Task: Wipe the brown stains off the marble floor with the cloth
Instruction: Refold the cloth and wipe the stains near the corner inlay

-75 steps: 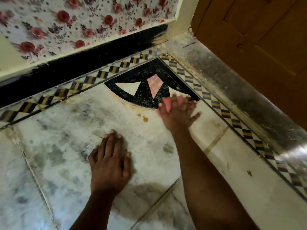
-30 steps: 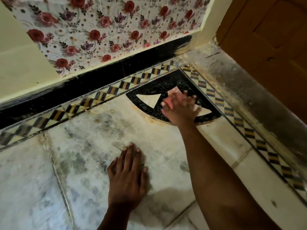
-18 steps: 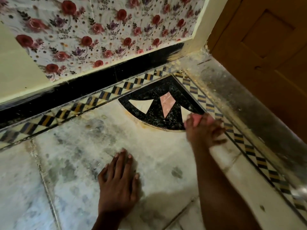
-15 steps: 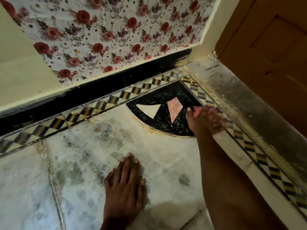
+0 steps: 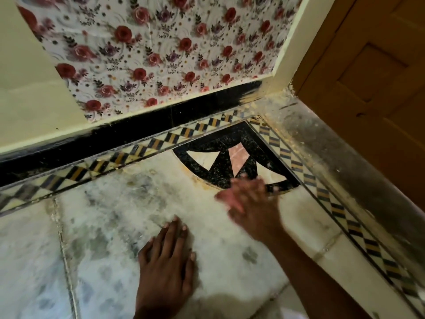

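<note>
Left hand (image 5: pixel 166 270) flat on marble floor (image 5: pixel 110 226), fingers straight. Right hand (image 5: pixel 250 203), blurred, pressing pink cloth (image 5: pixel 232 201) just below black corner inlay (image 5: pixel 220 173). Open floor leftward; patterned border (image 5: pixel 333 203) close on right.

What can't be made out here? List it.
- Cloth: head view, only a pink smear under the motion-blurred right hand; its shape is unreadable.
- Right hand's grip: blurred, cannot tell.
- Floor under the left hand: hidden by the flat palm.
- Brown stains along the black inlay's edge: partly covered by the right hand.
</note>
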{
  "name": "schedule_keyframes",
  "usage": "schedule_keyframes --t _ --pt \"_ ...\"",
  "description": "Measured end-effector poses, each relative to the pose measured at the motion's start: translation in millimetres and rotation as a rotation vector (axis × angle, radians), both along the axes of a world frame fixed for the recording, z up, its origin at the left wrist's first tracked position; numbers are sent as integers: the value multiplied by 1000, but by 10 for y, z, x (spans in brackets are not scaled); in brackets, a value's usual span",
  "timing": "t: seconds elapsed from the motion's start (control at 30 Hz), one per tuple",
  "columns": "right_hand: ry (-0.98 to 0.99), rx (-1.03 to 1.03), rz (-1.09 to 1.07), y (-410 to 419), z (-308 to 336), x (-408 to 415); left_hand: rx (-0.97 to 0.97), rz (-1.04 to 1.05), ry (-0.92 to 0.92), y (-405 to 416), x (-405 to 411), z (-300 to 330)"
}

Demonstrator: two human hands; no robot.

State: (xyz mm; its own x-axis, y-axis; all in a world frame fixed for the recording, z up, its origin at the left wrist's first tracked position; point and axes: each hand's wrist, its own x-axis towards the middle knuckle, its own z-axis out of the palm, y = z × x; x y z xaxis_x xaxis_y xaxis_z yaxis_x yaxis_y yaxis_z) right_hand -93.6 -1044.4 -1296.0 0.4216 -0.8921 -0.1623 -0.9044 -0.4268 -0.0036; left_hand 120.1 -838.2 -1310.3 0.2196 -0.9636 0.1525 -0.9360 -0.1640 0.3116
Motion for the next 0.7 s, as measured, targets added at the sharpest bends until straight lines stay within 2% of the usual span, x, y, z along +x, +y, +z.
schedule_keyframes --t 0.13,0.2,0.3,0.37,0.43,0.5,0.57,0.67,0.7 --pt "-132 75 -576 -579 65 -35 33 -10 -12 4 14 -3" --pt "-160 102 -657 -709 97 230 50 -5 -20 4 24 10" --pt "-111 98 -356 -565 99 599 66 2 -15 -2 7 37" --pt "-97 81 -142 -165 85 706 76 -8 -12 5 13 31" --pt "-120 47 -62 335 73 646 75 -8 -23 6 16 39" --pt "-115 5 -103 678 8 418 72 -10 -21 14 7 42" --pt "-100 -39 -328 770 -55 157 69 -13 -17 15 27 53" --pt "-291 -69 -907 488 -58 8 50 -4 -23 6 9 45" --pt "-347 -43 -1008 354 -30 94 50 0 -33 3 16 32"
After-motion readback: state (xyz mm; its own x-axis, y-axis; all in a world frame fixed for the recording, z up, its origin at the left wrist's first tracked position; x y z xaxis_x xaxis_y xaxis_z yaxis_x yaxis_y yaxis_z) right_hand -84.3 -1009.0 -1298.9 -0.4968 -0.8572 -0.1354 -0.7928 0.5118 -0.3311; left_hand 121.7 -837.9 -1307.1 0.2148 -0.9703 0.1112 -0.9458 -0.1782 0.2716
